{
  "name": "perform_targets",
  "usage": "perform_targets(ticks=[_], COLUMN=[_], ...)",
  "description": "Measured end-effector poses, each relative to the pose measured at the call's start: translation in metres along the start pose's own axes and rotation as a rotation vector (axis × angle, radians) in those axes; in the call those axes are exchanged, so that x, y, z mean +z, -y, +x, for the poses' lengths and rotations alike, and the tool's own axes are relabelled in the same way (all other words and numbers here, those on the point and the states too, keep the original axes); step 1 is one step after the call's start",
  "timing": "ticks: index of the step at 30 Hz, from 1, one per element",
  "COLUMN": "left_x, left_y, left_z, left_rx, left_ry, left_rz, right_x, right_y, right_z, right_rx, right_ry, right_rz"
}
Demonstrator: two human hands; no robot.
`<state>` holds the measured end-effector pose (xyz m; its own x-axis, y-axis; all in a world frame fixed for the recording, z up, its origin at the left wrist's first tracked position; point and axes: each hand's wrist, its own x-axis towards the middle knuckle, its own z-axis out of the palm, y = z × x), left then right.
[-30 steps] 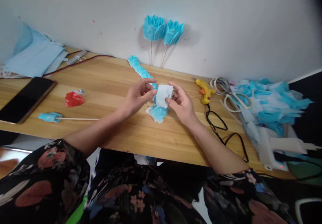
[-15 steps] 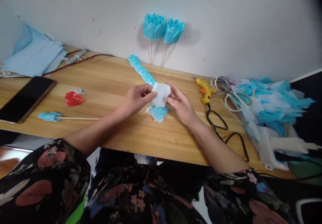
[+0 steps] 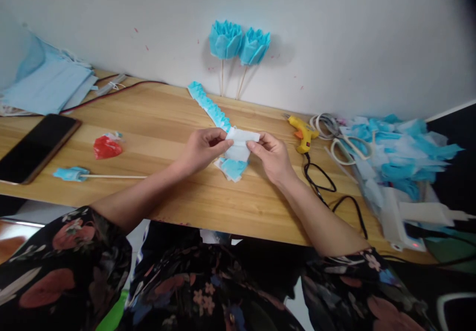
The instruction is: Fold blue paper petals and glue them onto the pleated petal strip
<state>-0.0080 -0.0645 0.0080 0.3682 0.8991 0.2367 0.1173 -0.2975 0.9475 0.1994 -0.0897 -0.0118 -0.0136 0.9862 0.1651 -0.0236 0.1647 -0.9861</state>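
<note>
Between my two hands is a small white fabric piece (image 3: 240,148), its upper part folded or creased across. My left hand (image 3: 205,147) pinches its left edge between thumb and fingers. On the right edge, my right hand (image 3: 274,156) pinches it the same way. Just below lie loose blue-and-white fabric pieces (image 3: 234,169), partly covered by the held one. A row of overlapping blue pieces (image 3: 208,103) runs from behind my hands toward the wall. To the left rests a wooden stick (image 3: 111,176) with a blue wrapped tip (image 3: 71,173).
Two blue fabric flowers (image 3: 238,43) on sticks lean against the wall. At right are a yellow glue gun (image 3: 303,133), scissors (image 3: 349,150), a heap of blue scraps (image 3: 405,147) and a white power strip (image 3: 397,222). Leftward are a phone (image 3: 37,145), red plastic (image 3: 107,147) and face masks (image 3: 52,85).
The white piece has gone from flat to creased across its upper part. My right thumb and fingers have closed on its right edge.
</note>
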Motion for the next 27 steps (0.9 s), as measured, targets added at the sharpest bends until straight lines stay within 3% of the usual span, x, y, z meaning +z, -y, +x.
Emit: perform_targets(ticks=[3, 5, 8, 10, 16, 21, 24, 27], left_x=[-0.001, -0.001, -0.003, -0.004, -0.009, -0.010, -0.008, -0.006], left_y=[0.000, -0.002, -0.006, -0.008, -0.011, -0.014, -0.015, -0.012], left_z=[0.001, 0.001, 0.000, -0.001, -0.005, -0.010, -0.011, -0.011], left_rx=[-0.023, -0.047, -0.083, -0.072, 0.046, 0.088, 0.106, 0.122], left_ry=[-0.015, -0.019, -0.013, -0.011, 0.015, 0.101, 0.155, 0.152], left_rz=[-0.021, -0.049, -0.151, -0.213, -0.191, -0.150, -0.107, -0.127], right_x=[0.000, -0.001, -0.005, -0.008, -0.011, -0.002, -0.001, -0.003], right_y=[0.002, 0.006, 0.012, 0.013, 0.008, 0.011, 0.007, 0.003], right_z=[-0.001, -0.003, -0.004, -0.004, 0.000, 0.000, -0.001, 0.000], right_rx=[-0.080, -0.210, -0.447, -0.505, -0.230, 0.081, 0.141, 0.125], right_ry=[-0.034, -0.019, 0.124, 0.194, 0.073, 0.138, 0.172, 0.101], right_rz=[-0.105, -0.210, -0.332, -0.334, -0.036, 0.127, 0.190, 0.209])
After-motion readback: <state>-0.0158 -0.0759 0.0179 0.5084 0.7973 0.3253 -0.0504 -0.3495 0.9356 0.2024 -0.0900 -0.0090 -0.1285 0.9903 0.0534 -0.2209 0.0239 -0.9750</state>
